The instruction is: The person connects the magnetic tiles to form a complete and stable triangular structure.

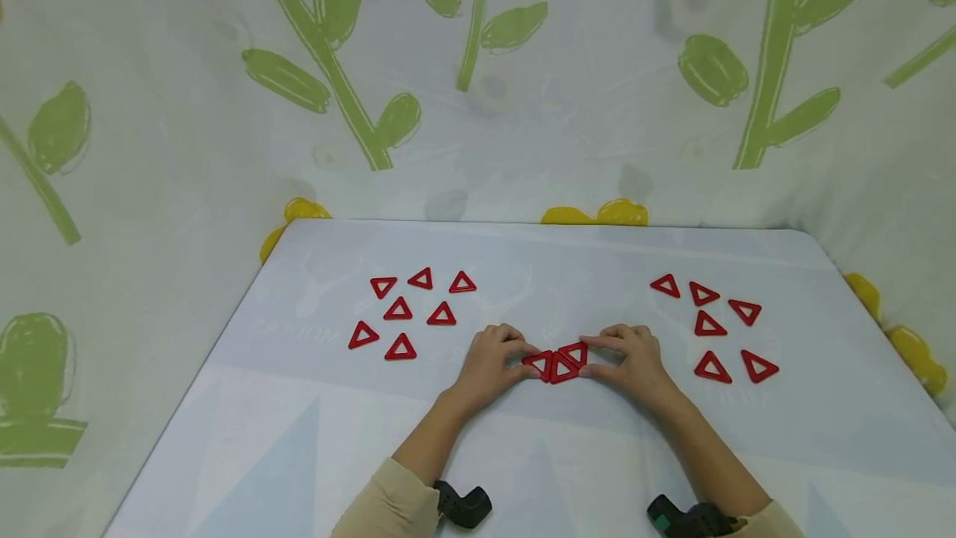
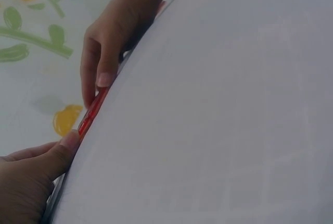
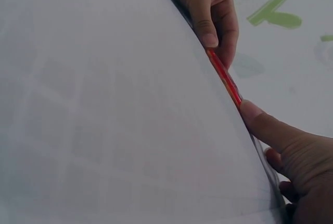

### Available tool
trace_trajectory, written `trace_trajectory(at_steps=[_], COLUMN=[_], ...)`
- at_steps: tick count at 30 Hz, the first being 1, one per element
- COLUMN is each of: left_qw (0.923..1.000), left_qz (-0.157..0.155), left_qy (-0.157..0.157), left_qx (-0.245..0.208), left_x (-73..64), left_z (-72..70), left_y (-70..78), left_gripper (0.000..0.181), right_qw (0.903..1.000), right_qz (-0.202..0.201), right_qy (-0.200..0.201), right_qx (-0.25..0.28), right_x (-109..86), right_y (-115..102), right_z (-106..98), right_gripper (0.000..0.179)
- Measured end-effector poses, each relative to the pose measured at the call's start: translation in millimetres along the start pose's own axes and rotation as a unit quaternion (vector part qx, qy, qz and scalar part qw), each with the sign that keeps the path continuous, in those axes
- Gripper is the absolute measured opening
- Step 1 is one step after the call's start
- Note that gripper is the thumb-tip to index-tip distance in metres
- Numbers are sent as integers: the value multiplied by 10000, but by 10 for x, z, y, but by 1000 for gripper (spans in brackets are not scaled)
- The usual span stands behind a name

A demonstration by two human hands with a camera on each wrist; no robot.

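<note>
"Leafy backdrop (image 1: 523,139), pale tabletop (image 1: 563,463)... where's that red triangle trio (image 1: 553,367) at?"

"Touching each other, smack between left hand (image 1: 489,364) and right hand (image 1: 632,362), each pinching its near end lol."

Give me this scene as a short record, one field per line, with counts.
Middle pieces: three hollow red triangles, set together in a row
Left hand: holds the row's left end
Right hand: holds the row's right end
Left group: seven loose triangles
Right group: six loose triangles
Surface: pale table
Background: pale backdrop, green-and-yellow plant print
</note>
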State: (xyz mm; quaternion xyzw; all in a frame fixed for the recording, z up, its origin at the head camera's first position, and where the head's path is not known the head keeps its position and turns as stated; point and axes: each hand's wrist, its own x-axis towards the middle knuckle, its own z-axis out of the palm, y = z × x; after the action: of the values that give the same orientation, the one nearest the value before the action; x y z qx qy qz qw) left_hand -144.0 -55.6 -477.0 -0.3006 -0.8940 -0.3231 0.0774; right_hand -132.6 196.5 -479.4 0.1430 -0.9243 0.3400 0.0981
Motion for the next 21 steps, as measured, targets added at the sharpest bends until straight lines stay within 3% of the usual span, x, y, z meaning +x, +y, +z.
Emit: trace_trajectory(at_steps=[13, 21], left_qw=[9997, 9997], left_qz=[-73, -27], left_qy=[18, 68], left_qx=[-233, -236], left_x=[-30, -30], left_z=[5, -7], left_y=[-4, -4], left_gripper=[27, 28], right_qw=[9980, 9993], right_qz=[442, 313], right_qy=[-360, -123], right_qx=[256, 150], right_x=[-102, -160], right_y=[-10, 1], right_z=[-107, -272], right_gripper=[49, 44])
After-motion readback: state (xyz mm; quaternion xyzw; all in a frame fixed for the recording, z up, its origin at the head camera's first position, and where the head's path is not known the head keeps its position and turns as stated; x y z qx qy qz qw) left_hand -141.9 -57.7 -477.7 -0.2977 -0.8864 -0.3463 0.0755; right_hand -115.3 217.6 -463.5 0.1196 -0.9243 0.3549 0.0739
